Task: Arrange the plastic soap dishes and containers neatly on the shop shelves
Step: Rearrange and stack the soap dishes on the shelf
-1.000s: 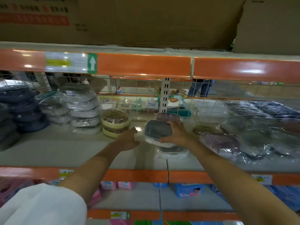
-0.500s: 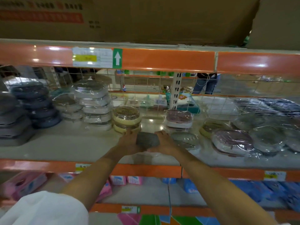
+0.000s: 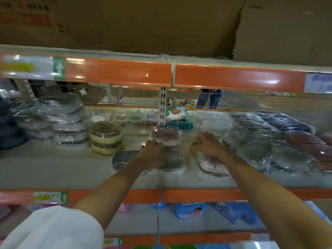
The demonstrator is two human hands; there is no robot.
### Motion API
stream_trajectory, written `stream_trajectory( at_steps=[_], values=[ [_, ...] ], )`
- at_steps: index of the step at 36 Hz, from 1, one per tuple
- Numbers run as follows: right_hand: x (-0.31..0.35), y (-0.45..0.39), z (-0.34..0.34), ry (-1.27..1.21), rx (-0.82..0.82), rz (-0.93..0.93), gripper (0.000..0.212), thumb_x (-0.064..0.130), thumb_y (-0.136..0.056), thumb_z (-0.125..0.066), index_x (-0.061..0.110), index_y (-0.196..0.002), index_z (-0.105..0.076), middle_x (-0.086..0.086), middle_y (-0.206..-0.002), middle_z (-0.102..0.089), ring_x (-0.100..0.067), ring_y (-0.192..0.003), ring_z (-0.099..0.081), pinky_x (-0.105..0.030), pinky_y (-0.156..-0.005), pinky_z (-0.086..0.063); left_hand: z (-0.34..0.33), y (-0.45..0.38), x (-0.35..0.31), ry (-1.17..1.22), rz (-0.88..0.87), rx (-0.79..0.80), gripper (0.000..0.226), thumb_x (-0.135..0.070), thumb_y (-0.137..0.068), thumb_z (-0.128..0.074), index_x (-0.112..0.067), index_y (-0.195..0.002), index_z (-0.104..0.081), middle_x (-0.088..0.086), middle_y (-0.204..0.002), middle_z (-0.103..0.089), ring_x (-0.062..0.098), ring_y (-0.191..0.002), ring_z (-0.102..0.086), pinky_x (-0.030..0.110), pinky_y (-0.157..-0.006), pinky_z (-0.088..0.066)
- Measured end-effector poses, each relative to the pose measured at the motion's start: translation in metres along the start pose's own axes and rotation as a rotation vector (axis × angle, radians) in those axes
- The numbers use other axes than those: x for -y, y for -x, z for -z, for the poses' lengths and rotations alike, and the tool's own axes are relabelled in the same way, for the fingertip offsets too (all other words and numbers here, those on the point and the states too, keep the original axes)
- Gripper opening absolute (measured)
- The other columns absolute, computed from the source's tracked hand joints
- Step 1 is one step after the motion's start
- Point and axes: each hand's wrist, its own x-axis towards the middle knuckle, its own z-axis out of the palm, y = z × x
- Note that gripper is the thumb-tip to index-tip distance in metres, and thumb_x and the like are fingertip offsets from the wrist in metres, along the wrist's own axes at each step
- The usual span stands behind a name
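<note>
While the view is blurred by motion, a shop shelf [image 3: 53, 169] with an orange front edge fills the frame, and two bare arms reach over it. At far left sit dark stacked items [image 3: 10, 130], then a tall stack of grey wrapped dishes [image 3: 68, 123], then a short stack of yellow soap dishes [image 3: 106, 138]. Just right of those, a grey soap dish [image 3: 124, 159] lies flat on the shelf. The left hand [image 3: 152, 152] rests fingers-down on another grey wrapped dish [image 3: 173, 160], touching it; whether its grip is clenched on the dish I cannot tell. Behind this hand stands a stack of pink soap dishes [image 3: 166, 136]. The right hand [image 3: 206, 143] is curled with bent fingers above a pink and white dish [image 3: 212, 162], seeming to pinch clear wrapping; its grip cannot be told for certain. Farther right lies a loose heap of wrapped dishes [image 3: 280, 148]. Cardboard boxes [image 3: 161, 24] sit on the shelf above.
</note>
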Motion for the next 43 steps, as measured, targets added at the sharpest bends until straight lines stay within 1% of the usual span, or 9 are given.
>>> stream_trajectory(
  at_steps=[5, 10, 14, 19, 28, 31, 35, 37, 43],
  values=[
    [-0.045, -0.005, 0.028, 0.012, 0.020, -0.045, 0.038, 0.032, -0.089, -0.066, -0.002, -0.106, -0.062, -0.009, -0.097, -0.058, -0.027, -0.092, -0.056, -0.028, -0.075, -0.039, -0.010, -0.019, -0.031, -0.003, 0.000, -0.001, 0.056, -0.049, -0.089, -0.057, -0.024, -0.138, -0.045, 0.006, -0.142, -0.034, 0.027, -0.136, -0.027, 0.041, -0.110, -0.028],
    [-0.084, -0.019, 0.040, 0.045, 0.079, -0.105, 0.052, 0.035, -0.091, -0.064, -0.001, -0.127, -0.053, -0.017, -0.130, -0.055, -0.030, -0.119, -0.052, -0.029, -0.092, -0.041, -0.017, -0.032, -0.041, -0.021, 0.013, -0.015, 0.051, -0.051, -0.087, -0.059, -0.023, -0.130, -0.052, 0.005, -0.133, -0.042, 0.026, -0.128, -0.036, 0.044, -0.107, -0.031],
    [-0.101, -0.035, 0.036, 0.061, 0.183, -0.097, 0.047, 0.035, -0.090, -0.065, 0.005, -0.125, -0.056, -0.013, -0.127, -0.059, -0.025, -0.105, -0.057, -0.021, -0.072, -0.041, -0.022, -0.035, -0.041, -0.007, 0.040, -0.058, 0.052, -0.049, -0.085, -0.063, -0.023, -0.129, -0.055, 0.004, -0.136, -0.040, 0.025, -0.128, -0.037, 0.045, -0.106, -0.034],
    [-0.110, -0.058, 0.017, 0.092, 0.277, -0.040, 0.043, 0.039, -0.093, -0.059, 0.011, -0.125, -0.058, -0.012, -0.127, -0.060, -0.025, -0.111, -0.058, -0.027, -0.087, -0.042, -0.025, -0.035, -0.040, -0.045, 0.129, -0.028, 0.057, -0.050, -0.087, -0.059, -0.025, -0.137, -0.045, 0.003, -0.145, -0.031, 0.027, -0.135, -0.028, 0.045, -0.111, -0.028],
    [-0.112, -0.078, 0.004, 0.162, 0.331, 0.018, 0.040, 0.019, -0.093, -0.056, 0.002, -0.129, -0.053, -0.018, -0.129, -0.057, -0.028, -0.114, -0.057, -0.026, -0.085, -0.041, -0.025, -0.031, -0.037, -0.100, 0.222, -0.019, 0.059, -0.050, -0.088, -0.057, -0.022, -0.138, -0.042, 0.006, -0.145, -0.033, 0.027, -0.136, -0.026, 0.043, -0.112, -0.023],
    [-0.110, -0.080, 0.007, 0.099, 0.284, -0.012, 0.044, 0.030, -0.090, -0.064, -0.001, -0.120, -0.057, -0.018, -0.120, -0.061, -0.027, -0.103, -0.060, -0.022, -0.075, -0.039, -0.024, -0.029, -0.037, -0.088, 0.231, -0.018, 0.057, -0.049, -0.089, -0.056, -0.022, -0.138, -0.042, 0.007, -0.141, -0.037, 0.026, -0.133, -0.030, 0.040, -0.110, -0.025],
    [-0.114, -0.085, 0.015, -0.077, 0.104, -0.053, 0.082, 0.053, -0.067, -0.081, -0.003, -0.120, -0.054, -0.019, -0.118, -0.057, -0.028, -0.099, -0.059, -0.032, -0.077, -0.050, -0.019, -0.028, -0.033, -0.050, 0.234, -0.011, 0.054, -0.045, -0.089, -0.058, -0.023, -0.136, -0.045, 0.008, -0.140, -0.038, 0.027, -0.132, -0.031, 0.041, -0.110, -0.026],
    [-0.110, -0.082, 0.023, -0.104, 0.054, -0.051, 0.097, 0.062, -0.059, -0.081, -0.001, -0.125, -0.050, -0.018, -0.125, -0.048, -0.034, -0.109, -0.054, -0.038, -0.085, -0.051, -0.015, -0.027, -0.029, -0.036, 0.225, -0.013, 0.055, -0.044, -0.088, -0.060, -0.022, -0.136, -0.046, 0.008, -0.141, -0.036, 0.028, -0.133, -0.031, 0.043, -0.111, -0.028],
    [-0.091, -0.082, 0.021, -0.273, 0.019, 0.067, 0.117, 0.095, -0.028, -0.062, 0.010, -0.108, -0.061, -0.012, -0.107, -0.060, -0.026, -0.092, -0.062, -0.038, -0.076, -0.057, -0.004, -0.021, -0.010, 0.002, 0.205, -0.046, 0.053, -0.037, -0.086, -0.063, -0.017, -0.132, -0.048, 0.010, -0.129, -0.046, 0.026, -0.119, -0.045, 0.036, -0.100, -0.039]
  ],
)
